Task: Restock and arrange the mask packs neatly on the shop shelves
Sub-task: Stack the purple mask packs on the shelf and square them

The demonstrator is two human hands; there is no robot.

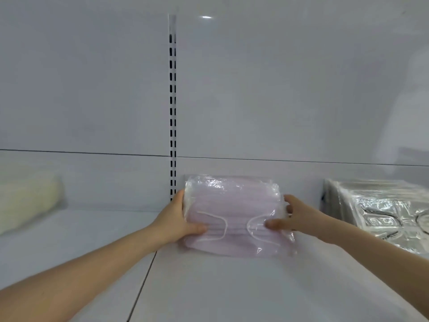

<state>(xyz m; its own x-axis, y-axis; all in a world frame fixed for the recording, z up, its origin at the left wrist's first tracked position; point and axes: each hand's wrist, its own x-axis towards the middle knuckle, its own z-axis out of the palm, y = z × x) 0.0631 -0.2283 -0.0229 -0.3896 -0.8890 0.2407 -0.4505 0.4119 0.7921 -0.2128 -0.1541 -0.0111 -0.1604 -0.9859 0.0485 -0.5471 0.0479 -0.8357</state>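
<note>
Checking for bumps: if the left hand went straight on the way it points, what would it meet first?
The lilac mask pack, which the left hand grips; past it, probably the white back panel, though depth is unclear.

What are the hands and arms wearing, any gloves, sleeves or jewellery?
Nothing shows: the left hand and right hand are ungloved, with no rings visible. The left forearm and right forearm are bare to the frame's edge: no sleeves, watch or bands.

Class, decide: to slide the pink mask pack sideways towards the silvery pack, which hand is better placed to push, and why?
Probably the left hand: it grips the pink mask pack on the end away from the silvery pack, while the right hand lies between them.
</note>
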